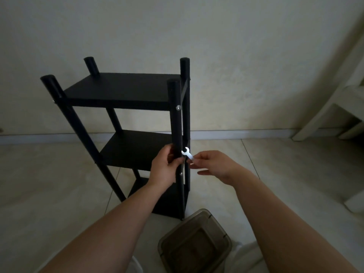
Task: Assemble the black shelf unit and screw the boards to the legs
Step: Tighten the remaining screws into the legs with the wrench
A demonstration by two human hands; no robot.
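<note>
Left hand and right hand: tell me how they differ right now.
The left hand curls round the shelf's near right leg; the right hand touches no leg and pinches a small white wrench. The left hand lies against the frame; the right hand hangs just beside it. Both are at the level of the middle board.

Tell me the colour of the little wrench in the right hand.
White. The wrench, pinched in the right hand, shows clearly in the head view against the black leg.

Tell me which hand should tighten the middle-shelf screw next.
Right. The right hand already pinches the wrench, its head beside the front leg at middle-shelf height. The left hand grips that leg, likely steadying it.
</note>
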